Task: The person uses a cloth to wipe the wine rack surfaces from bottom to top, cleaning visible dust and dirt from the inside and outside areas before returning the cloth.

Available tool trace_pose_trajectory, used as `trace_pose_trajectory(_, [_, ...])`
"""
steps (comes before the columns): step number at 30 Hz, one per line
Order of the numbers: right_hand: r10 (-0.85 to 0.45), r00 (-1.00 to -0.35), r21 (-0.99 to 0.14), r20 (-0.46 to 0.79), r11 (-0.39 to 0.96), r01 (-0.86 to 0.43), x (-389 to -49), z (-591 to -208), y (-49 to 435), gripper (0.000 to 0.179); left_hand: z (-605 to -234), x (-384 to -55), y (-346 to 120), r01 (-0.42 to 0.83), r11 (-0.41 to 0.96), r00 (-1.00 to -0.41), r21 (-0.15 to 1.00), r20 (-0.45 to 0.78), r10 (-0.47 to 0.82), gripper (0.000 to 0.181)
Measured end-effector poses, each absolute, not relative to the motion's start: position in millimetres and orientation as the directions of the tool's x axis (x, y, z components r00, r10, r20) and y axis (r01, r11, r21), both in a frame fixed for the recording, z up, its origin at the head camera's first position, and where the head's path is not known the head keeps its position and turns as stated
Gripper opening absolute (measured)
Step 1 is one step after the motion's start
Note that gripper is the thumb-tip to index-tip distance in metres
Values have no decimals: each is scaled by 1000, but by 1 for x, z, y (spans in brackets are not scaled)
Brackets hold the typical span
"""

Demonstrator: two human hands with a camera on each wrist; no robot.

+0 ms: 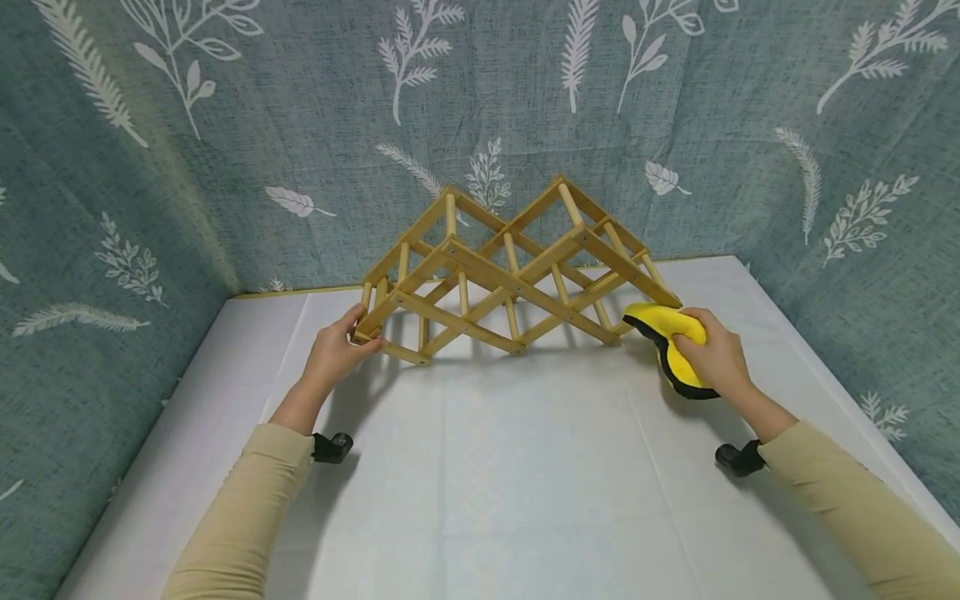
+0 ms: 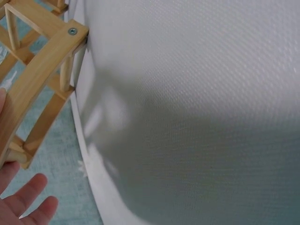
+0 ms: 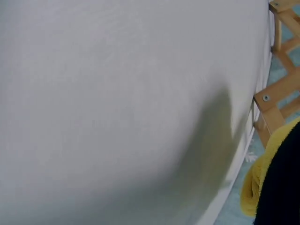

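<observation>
A folding wooden wine rack [image 1: 517,287], made of crossed slats and round dowels, stands spread out in a zigzag toward the back of the table. My left hand [image 1: 335,350] grips its left end, thumb on the near side. In the left wrist view a screw-fixed slat [image 2: 42,77] rises beside the fingers [image 2: 30,192]. My right hand [image 1: 716,350] holds a yellow cloth [image 1: 678,333] with a black edge, bunched up against the rack's right end. The right wrist view shows the yellow cloth [image 3: 262,176] close to the rack's slats [image 3: 281,91]; the right hand is out of sight there.
A white cloth covers the table [image 1: 540,483]. Green-blue fabric [image 1: 322,125] with white leaf prints hangs behind and along both sides. Black camera mounts [image 1: 333,447] sit at both wrists, below tan sleeves [image 1: 240,508].
</observation>
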State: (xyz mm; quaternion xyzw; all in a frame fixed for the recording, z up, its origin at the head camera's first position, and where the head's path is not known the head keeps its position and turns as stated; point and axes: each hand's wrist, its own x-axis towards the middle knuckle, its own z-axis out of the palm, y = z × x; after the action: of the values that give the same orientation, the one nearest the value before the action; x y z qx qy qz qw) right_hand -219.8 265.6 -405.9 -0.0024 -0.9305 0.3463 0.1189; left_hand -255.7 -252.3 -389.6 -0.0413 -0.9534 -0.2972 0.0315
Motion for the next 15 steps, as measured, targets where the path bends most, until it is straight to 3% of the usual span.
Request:
trace_pose_trajectory(10, [104, -930, -680, 351, 711, -177, -203, -388, 261, 40, -387, -255, -252, 93, 816, -995, 570, 72, 63, 73])
trace_pose_trajectory(15, [16, -961, -688, 276, 702, -186, -202, -393, 248, 40, -388, -256, -251, 79, 812, -997, 578, 56, 57, 73])
